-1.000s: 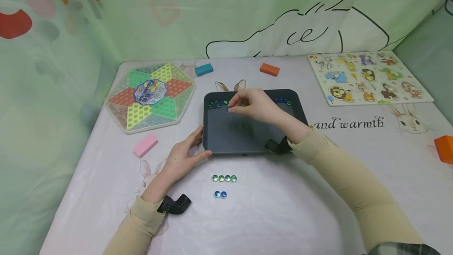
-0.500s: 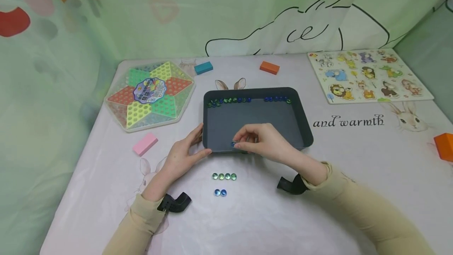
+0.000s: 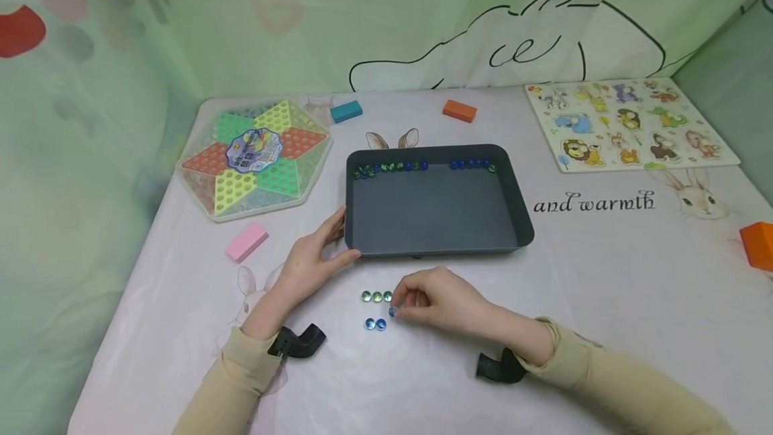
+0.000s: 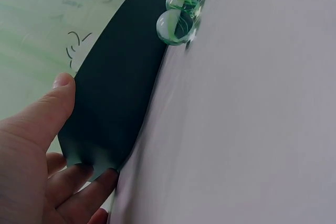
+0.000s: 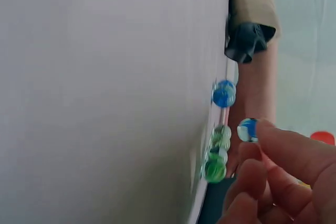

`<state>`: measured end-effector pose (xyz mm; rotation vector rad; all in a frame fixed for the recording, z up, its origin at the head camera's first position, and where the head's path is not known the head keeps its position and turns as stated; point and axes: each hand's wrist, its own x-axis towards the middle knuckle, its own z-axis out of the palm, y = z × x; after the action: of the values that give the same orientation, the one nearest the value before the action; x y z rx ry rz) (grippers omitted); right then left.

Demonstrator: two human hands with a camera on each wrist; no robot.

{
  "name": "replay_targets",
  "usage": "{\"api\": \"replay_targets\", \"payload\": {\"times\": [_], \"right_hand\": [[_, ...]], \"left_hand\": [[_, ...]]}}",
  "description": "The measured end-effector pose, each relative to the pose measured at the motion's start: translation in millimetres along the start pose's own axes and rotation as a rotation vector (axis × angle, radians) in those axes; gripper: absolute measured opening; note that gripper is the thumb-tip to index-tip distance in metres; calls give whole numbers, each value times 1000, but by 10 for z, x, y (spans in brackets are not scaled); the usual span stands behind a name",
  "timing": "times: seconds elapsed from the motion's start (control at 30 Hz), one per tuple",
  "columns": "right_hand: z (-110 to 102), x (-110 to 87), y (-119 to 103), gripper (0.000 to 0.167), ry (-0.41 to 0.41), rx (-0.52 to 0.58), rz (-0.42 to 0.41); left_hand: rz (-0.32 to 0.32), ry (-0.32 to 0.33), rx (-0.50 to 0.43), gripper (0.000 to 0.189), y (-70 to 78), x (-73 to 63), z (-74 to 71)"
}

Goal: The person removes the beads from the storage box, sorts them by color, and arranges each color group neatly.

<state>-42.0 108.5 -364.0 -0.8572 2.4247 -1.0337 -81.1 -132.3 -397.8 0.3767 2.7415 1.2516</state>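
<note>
A blue glass marble (image 3: 393, 312) is pinched between thumb and forefinger of my right hand (image 3: 443, 299), low over the table in front of the tray. The right wrist view shows that marble (image 5: 247, 129) at the fingertips. Right beside it lies a row of green marbles (image 3: 377, 297), its right end overlapped by my fingers. Nearer me are two blue marbles (image 3: 376, 324) side by side. My left hand (image 3: 304, 267) grips the dark grey tray (image 3: 435, 220) at its front left corner, thumb on the rim and bent fingers against the outer wall (image 4: 113, 87).
Several blue and green marbles (image 3: 392, 167) line the tray's far wall. Behind stand a Chinese checkers board (image 3: 253, 163) on the left, blue (image 3: 346, 111) and orange blocks (image 3: 459, 111), and an animal puzzle board (image 3: 631, 125) on the right. A pink block (image 3: 247, 242) lies at left.
My right hand has moved from the tray's far wall, over its front rim, down to the marbles on the table, carrying a blue marble. The left hand has stayed on the tray.
</note>
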Motion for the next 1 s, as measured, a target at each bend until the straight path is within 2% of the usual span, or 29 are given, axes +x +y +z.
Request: {"api": "replay_targets", "payload": {"times": [0.17, 0.37, 0.83, 1.0], "right_hand": [[44, -1, -40, 4, -29, -147, -36], [66, 7, -76, 7, -52, -227, -30], [78, 11, -88, 9, -59, -231, -44], [-33, 49, -111, 8, -62, -189, -36]], "left_hand": [[-8, -4, -4, 77, 4, 5, -3], [-3, -7, -7, 77, 13, 9, -7], [-1, -8, -5, 77, 6, 1, -4], [-5, -7, 0, 77, 4, 3, 0]]}}
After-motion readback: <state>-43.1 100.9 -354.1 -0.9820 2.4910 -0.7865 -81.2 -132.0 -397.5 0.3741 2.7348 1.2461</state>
